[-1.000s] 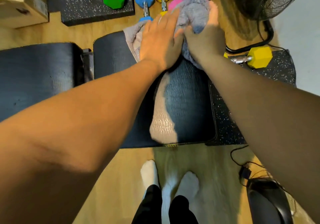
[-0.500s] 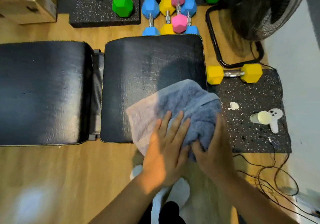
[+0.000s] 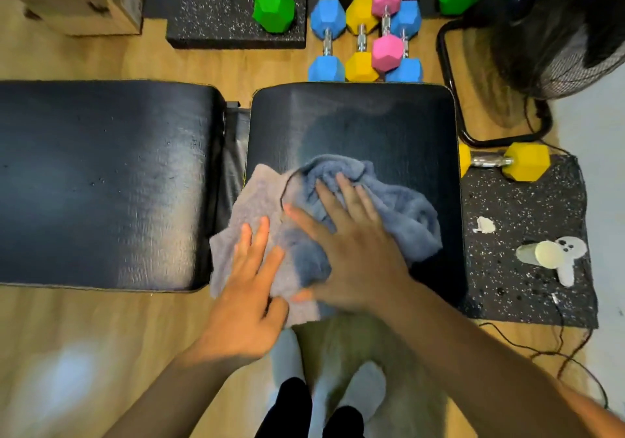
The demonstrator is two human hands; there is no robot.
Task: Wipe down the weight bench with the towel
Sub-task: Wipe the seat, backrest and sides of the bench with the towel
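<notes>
The black weight bench lies across the view, a long back pad on the left and a square seat pad on the right. A bunched grey-blue towel lies on the seat pad's near left part and overhangs the gap between the pads. My left hand presses flat on the towel's left, lighter part near the pad's front edge. My right hand lies flat on the towel's middle, fingers spread and pointing away from me.
Coloured dumbbells stand just behind the seat pad. A yellow dumbbell and a white controller lie on a speckled mat to the right. A fan base, a cardboard box and cables surround the bench.
Both hands pulled the towel from the seat pad's far edge back to its near edge, then shifted it left toward the gap. The towel is more bunched now.
</notes>
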